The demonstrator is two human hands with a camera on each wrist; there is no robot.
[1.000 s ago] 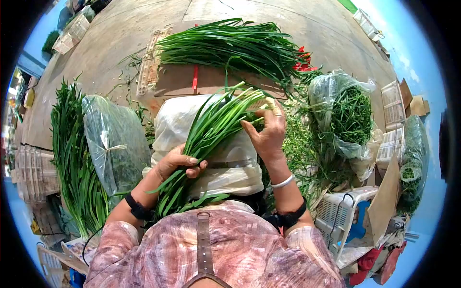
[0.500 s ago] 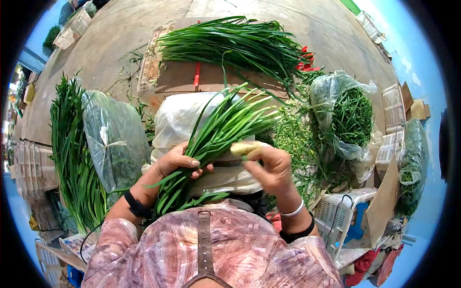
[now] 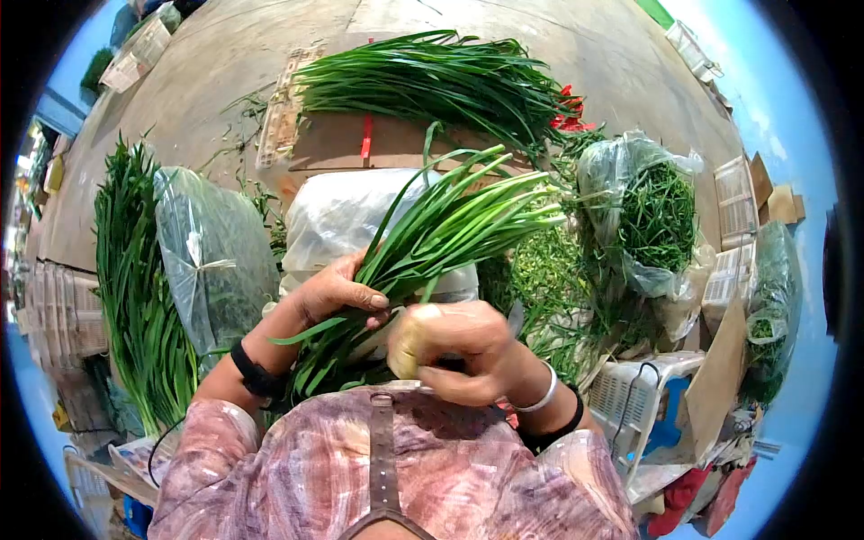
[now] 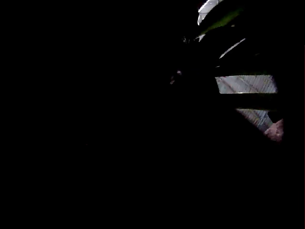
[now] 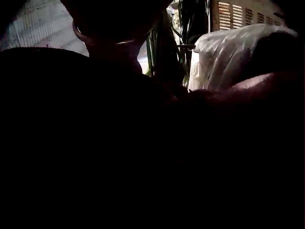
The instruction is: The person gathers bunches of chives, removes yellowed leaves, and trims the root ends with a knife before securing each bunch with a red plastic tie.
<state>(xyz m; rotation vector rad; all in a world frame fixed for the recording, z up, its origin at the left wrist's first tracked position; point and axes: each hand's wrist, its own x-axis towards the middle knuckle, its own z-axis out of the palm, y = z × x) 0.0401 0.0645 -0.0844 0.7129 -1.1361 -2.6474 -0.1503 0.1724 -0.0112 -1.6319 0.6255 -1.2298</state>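
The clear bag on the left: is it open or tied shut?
Tied shut, it seems: in the head view, a pale knot cinches the bag's plastic, with loose ends sticking out.

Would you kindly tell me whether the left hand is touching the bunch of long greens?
Touching. The head view shows the left hand gripping the bunch of long greens, with the thumb lying across it.

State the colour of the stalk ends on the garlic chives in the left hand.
The stalk ends are pale whitish-green, seen best in the head view.
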